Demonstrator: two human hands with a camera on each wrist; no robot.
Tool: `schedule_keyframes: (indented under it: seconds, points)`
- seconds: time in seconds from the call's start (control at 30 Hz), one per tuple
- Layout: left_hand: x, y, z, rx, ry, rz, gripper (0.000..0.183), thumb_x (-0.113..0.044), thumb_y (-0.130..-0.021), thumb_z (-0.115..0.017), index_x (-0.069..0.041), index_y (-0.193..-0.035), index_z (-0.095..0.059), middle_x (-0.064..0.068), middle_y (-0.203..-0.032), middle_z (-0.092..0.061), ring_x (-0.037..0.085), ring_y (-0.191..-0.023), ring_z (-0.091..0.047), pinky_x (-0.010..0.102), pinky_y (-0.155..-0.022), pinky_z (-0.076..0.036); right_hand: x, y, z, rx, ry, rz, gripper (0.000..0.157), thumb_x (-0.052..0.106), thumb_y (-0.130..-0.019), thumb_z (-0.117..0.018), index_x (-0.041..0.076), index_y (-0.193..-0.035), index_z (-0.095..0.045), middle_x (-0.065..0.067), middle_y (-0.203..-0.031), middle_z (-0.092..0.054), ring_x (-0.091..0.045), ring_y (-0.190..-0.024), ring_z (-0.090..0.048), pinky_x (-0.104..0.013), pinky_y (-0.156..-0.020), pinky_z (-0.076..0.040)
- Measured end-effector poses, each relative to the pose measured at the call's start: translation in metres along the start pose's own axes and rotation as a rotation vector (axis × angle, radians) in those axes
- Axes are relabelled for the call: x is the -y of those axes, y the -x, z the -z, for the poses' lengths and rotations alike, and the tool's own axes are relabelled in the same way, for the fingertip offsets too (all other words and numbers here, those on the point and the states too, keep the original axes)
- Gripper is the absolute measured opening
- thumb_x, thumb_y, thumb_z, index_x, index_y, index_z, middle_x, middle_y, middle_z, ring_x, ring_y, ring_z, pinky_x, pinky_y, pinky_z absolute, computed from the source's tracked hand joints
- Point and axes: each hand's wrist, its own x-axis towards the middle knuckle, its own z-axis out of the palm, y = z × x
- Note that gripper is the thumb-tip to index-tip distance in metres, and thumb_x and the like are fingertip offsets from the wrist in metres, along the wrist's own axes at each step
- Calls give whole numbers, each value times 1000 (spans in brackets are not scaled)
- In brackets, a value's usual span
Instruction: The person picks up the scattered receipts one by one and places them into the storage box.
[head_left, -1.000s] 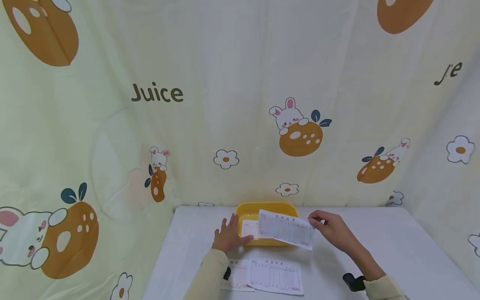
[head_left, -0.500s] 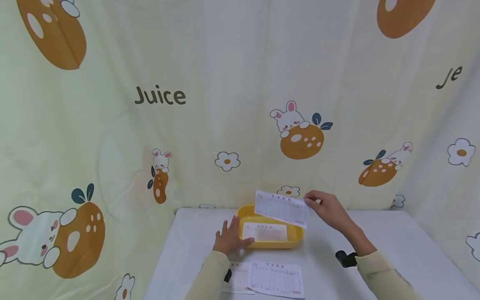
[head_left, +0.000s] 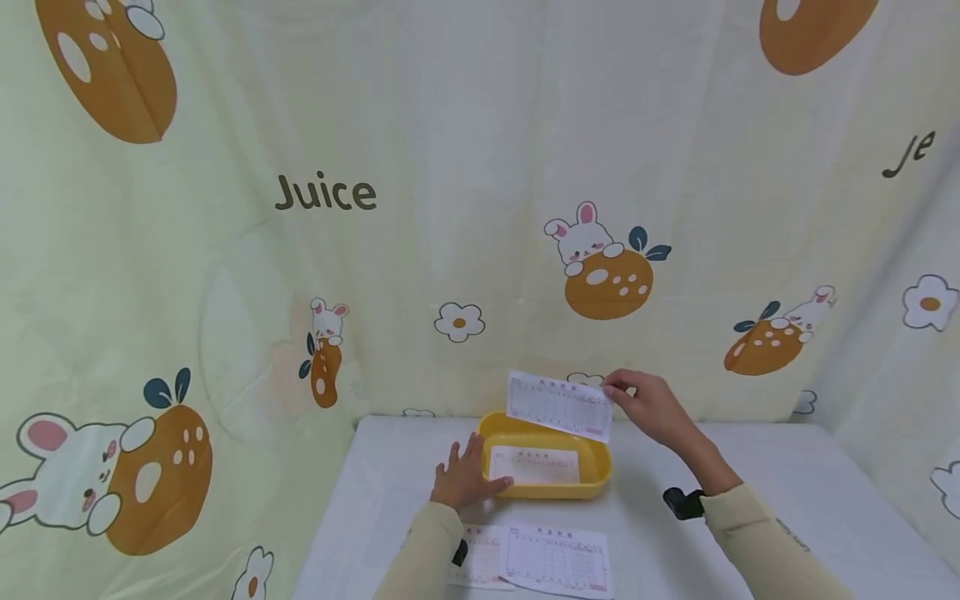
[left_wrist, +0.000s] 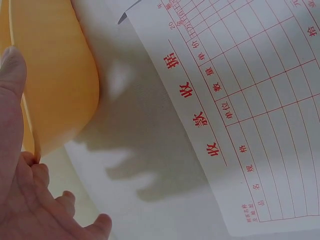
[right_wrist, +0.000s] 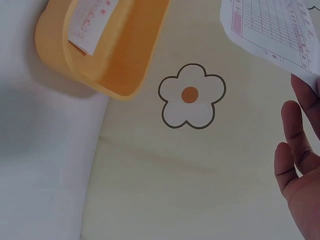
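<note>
In the head view my right hand (head_left: 651, 407) pinches a white receipt slip (head_left: 558, 406) by its right corner, holding it raised over the back of the yellow tray (head_left: 551, 492). Dark ruled lines run across this slip. A second slip, printed in red (head_left: 534, 465), lies inside the tray. At the tray's left end my left hand (head_left: 462, 477) touches the rim, thumb on the near side and the other fingers spread. The left wrist view shows the thumb (left_wrist: 12, 70) along the tray's wall. Part of the raised slip (right_wrist: 270, 32) appears in the right wrist view.
On the white table in front of the tray lie two overlapping piles of slips, a dark-lined one (head_left: 555, 562) and a red-lined one (head_left: 480, 554) partly behind the left sleeve. A patterned curtain (head_left: 480, 250) hangs right behind the table.
My right hand has lifted the receipt slip up and slightly back, uncovering the red-printed slip in the tray. My left hand stays at the tray's left end.
</note>
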Motion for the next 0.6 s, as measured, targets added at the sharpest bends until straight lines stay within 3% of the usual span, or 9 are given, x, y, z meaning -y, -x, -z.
schedule_keyframes:
  seconds: [0.37,0.6]
  points:
    - [-2,2,0,-11,-4,2,102,-57,-92,-79,-4,-167,-33,14,-173,-33,47,-157,-25,72,-120,-26,-15,-3,-24,40,-35,-45,9,2,-105,-66,3,-107,-75,-5,-99,-72,-27,-91,-61,-39,-80,-57]
    - [6,-5,-6,-16,-33,-7,103,-60,-93,-77,-5,-167,-32,13,-173,-33,46,-157,-26,71,-119,-29,-24,0,-45,96,-38,-51,10,0,-104,-66,5,-102,-74,-3,-94,-70,-24,-88,-61,-38,-78,-57]
